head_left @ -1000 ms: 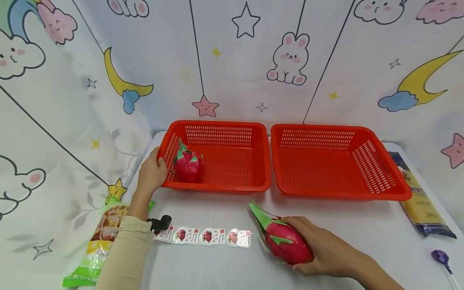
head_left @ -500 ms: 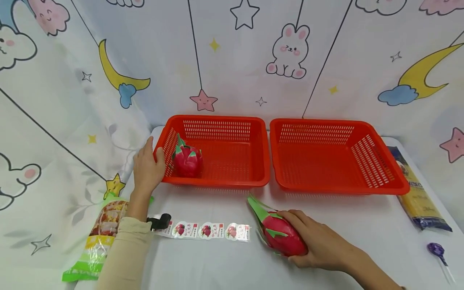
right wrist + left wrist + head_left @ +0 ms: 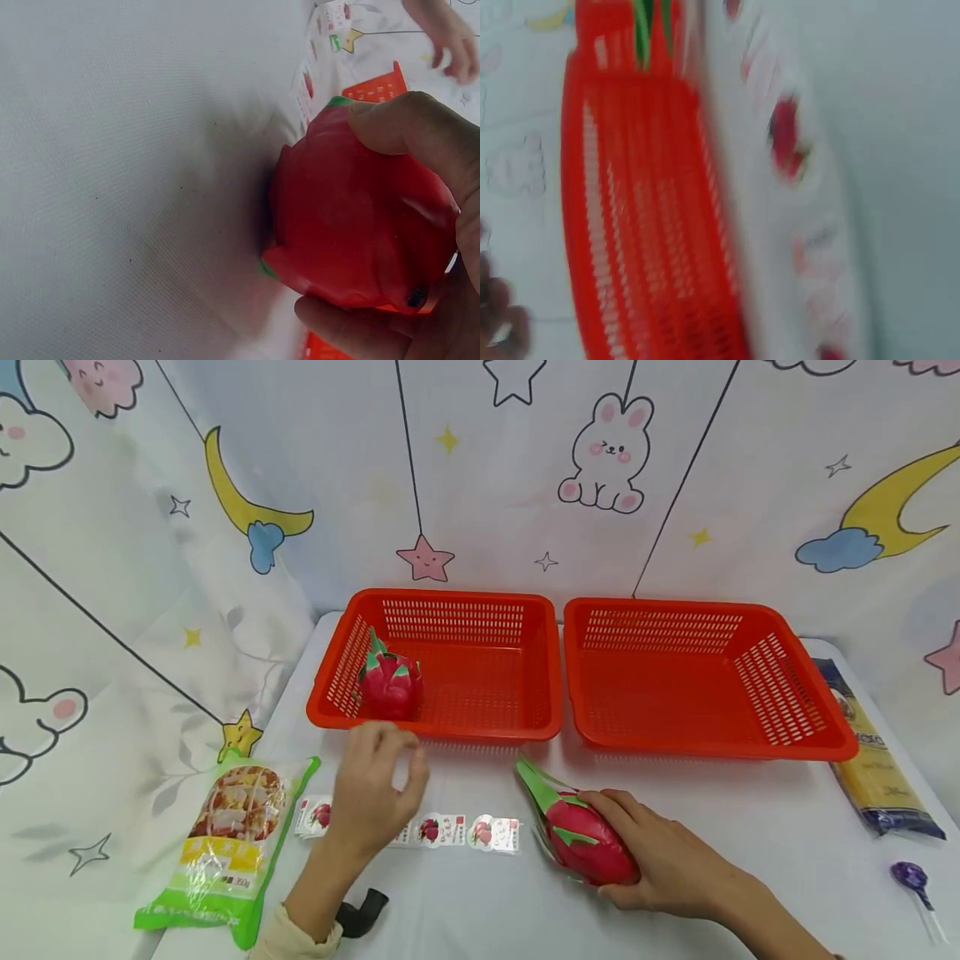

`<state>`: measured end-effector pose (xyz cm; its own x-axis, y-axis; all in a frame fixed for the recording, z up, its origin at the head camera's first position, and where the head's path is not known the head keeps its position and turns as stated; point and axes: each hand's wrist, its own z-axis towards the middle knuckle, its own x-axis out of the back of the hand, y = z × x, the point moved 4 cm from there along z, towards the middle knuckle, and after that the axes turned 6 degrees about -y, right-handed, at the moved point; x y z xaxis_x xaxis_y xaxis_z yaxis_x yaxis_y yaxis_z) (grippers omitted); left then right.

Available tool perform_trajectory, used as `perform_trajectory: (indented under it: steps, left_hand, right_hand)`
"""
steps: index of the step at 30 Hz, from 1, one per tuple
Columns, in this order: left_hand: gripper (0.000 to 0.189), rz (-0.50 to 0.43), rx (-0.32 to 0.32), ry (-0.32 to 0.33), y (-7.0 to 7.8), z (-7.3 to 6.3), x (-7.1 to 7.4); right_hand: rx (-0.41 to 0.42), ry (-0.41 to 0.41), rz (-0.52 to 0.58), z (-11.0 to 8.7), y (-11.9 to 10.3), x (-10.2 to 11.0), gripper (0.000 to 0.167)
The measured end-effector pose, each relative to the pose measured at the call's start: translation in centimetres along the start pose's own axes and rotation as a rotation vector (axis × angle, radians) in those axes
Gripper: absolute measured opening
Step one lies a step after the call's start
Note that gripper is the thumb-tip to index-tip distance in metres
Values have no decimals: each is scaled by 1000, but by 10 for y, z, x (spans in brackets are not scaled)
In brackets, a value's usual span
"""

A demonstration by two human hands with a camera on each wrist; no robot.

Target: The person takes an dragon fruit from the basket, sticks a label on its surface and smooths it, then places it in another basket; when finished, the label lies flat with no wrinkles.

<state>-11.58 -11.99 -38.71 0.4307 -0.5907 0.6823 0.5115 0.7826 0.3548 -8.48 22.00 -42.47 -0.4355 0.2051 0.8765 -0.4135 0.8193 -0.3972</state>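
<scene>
Right hand (image 3: 671,860) grips a dragon fruit (image 3: 588,847) on the surface (image 3: 480,914), fingers curled round it. Left hand (image 3: 375,797) hangs by the sticker strip (image 3: 438,831), fingers loosely bent, apparently holding nothing. Looks partway: second fruit (image 3: 392,692) sits in left basket (image 3: 487,730), gripped one outside.

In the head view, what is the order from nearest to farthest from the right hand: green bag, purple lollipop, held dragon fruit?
1. Held dragon fruit: gripped by the right hand.
2. Purple lollipop: to the hand's right.
3. Green bag: far left.
</scene>
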Motion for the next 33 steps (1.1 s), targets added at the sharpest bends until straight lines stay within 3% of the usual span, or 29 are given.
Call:
perform_trajectory:
  steps: [4, 6, 8, 10, 18, 25, 33]
  left_hand:
    - [31, 47, 123, -469, 14, -20, -38]
    - [45, 68, 183, -659, 17, -32, -53]
    - [56, 81, 213, -780, 19, -43, -63]
    - [61, 87, 219, -844, 20, -50, -68]
    - [49, 128, 182, -851, 20, -56, -66]
    - [33, 102, 212, -860, 17, -54, -66]
    - [23, 67, 228, -762, 13, -46, -57]
  right_hand:
    - [-5, -3, 8, 0, 0, 2, 103]
    - [-8, -11, 12, 0, 0, 1, 103]
    - [-7, -17, 18, 0, -1, 1, 102]
    - [-11, -27, 24, 1, -1, 0, 104]
    - [-24, -26, 21, 1, 1, 1, 106]
    - [-46, -54, 54, 1, 1, 1, 108]
    - [-18, -27, 17, 0, 0, 4, 104]
